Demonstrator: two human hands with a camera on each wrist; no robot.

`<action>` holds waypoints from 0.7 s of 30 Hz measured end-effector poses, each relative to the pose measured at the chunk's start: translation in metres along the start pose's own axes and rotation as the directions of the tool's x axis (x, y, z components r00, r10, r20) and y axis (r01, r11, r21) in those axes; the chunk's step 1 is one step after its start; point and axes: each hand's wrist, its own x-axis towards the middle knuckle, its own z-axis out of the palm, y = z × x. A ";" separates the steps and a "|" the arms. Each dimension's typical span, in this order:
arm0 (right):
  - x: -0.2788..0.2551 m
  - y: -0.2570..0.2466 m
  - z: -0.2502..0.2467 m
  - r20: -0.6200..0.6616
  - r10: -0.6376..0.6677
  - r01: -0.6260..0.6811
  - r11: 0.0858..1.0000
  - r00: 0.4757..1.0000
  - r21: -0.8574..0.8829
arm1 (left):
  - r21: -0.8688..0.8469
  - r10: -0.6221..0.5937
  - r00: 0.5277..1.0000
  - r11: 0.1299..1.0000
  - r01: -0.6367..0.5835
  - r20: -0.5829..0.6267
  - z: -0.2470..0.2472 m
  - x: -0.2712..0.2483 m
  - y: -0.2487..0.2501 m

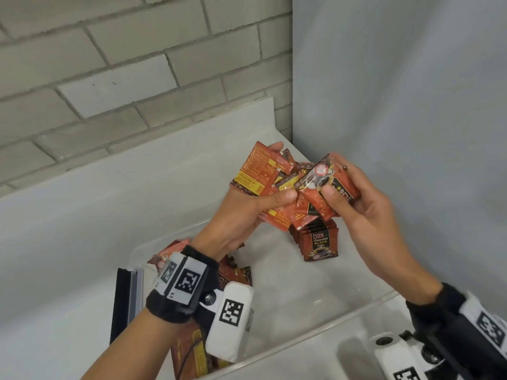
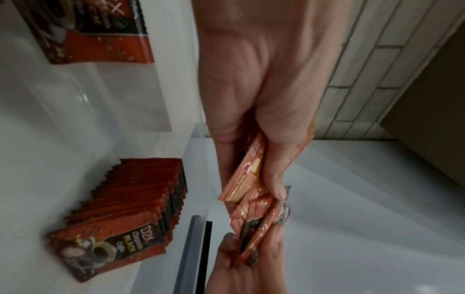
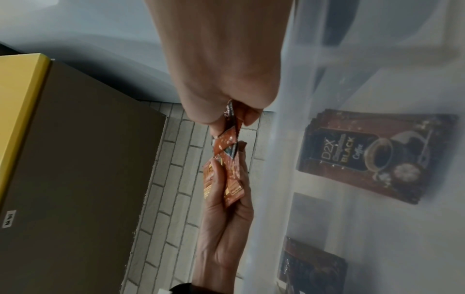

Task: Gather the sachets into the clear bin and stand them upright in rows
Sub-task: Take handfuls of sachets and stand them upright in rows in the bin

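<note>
The left hand [image 1: 241,215] has its grip closed round a fanned bundle of sachets [image 1: 260,174], thumb across the front and fingers behind, so the bundle spreads up and away past the fingertips. Touching that bundle on its right side, the right hand [image 1: 365,204] pinches a single sachet [image 1: 329,187] between thumb and curled fingers; the sachet lies tilted, printed face up, one end overlapping the left hand's bundle. From the left wrist the same meeting shows: thumb [image 2: 276,179] pressed on the sachets, the right hand's fingertips [image 2: 274,242] closing on the lowest one.

Just below the two grips, inside the clear bin [image 1: 315,349], a row of sachets [image 1: 318,239] stands on edge, packed face to back, the front one reading "D2X Black Coffee". Under the left wrist, more loose sachets [image 1: 236,272] lie flat in the bin. Left of that wrist a black-and-grey strip [image 1: 126,303] stands against the bin's outer side. The bin rests on a white surface [image 1: 82,242] before a grey brick wall [image 1: 109,64].
</note>
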 end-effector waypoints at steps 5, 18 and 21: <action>0.000 0.002 -0.001 0.020 0.084 -0.084 0.996 0.996 -0.027 | 0.036 -0.016 1.000 0.999 0.015 0.010 -0.002 0.000 0.000; 0.001 0.002 -0.001 0.065 0.200 -0.199 0.980 0.978 -0.020 | -0.065 -0.061 0.998 0.996 0.062 0.023 -0.002 -0.002 0.001; 0.003 0.005 -0.001 0.044 0.222 -0.223 0.975 0.974 0.019 | -0.152 -0.074 0.993 0.985 0.087 0.092 -0.003 -0.003 0.003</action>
